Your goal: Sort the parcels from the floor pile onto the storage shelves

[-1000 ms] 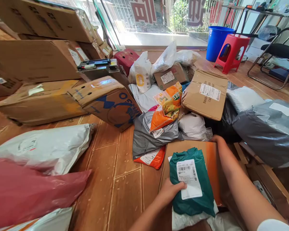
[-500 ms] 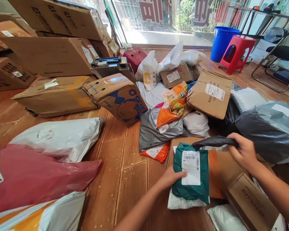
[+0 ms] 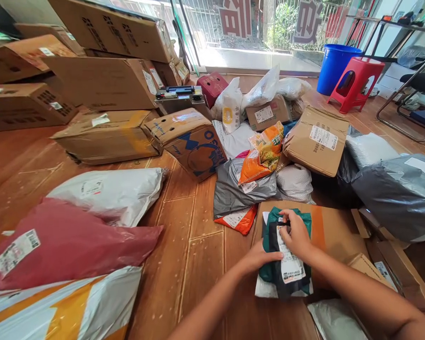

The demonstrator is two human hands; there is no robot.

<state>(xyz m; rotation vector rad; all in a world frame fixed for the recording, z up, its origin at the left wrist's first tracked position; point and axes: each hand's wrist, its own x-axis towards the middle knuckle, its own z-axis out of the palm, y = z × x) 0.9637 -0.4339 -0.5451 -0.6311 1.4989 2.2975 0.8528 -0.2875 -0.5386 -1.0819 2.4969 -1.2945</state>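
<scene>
Black parcel [image 3: 292, 264] laid over green parcel [image 3: 306, 224]; both clamped by left hand [image 3: 257, 257], black parcel's upper end pinched by right hand [image 3: 297, 238]. Space just beyond taken up by taped carton [image 3: 336, 231], flanked by grey mailer [image 3: 230, 191] and bulky dark bag [image 3: 393, 193].

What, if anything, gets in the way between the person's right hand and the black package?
Nothing visible: the right hand is right at the upper part of the black package. The green package lies underneath, not between them, and the left hand is at the left side.
</scene>
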